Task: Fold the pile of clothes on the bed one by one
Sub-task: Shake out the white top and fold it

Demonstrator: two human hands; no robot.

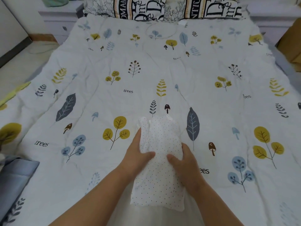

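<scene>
Your left hand (pixel 140 154) and right hand (pixel 184 158) each clasp a side of the dotted white garment (pixel 160 168), holding its narrow fold together on the bed (pixel 114 70).

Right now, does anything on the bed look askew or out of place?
Nothing looks damaged or spilled. The white dotted garment, gripped by the left hand and right hand, is bunched and narrow, not a neat fold. A blue-grey cloth lies at the bed's left edge. The leaf-print bedspread is slightly creased.
</scene>
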